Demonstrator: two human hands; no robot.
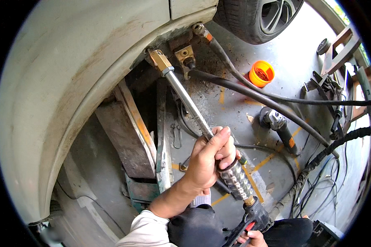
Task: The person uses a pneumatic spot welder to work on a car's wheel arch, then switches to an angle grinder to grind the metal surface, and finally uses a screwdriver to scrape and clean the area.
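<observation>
A slide hammer puller slants up from my lap to the lower edge of a pale car body (86, 66). Its bright steel rod (187, 96) ends in a brass-coloured head (160, 60) touching the body edge. My left hand (212, 154) is closed around the rod, just above the ridged metal weight (236, 180). Low in the view, my right hand (254, 238) is wrapped around the black handle (255, 214), beside its red trigger (250, 227). Part of that hand is cut off by the frame's edge. Right of the head, a brass clamp block (184, 53) sits at the underbody with a thick cable.
Thick black cables (251, 88) cross to the right. An orange tub (261, 73), an angle grinder (278, 125) and loose wires (321, 185) lie on the grey floor. A wheel (259, 18) stands at the top. A rusty metal support (130, 140) is below the body.
</observation>
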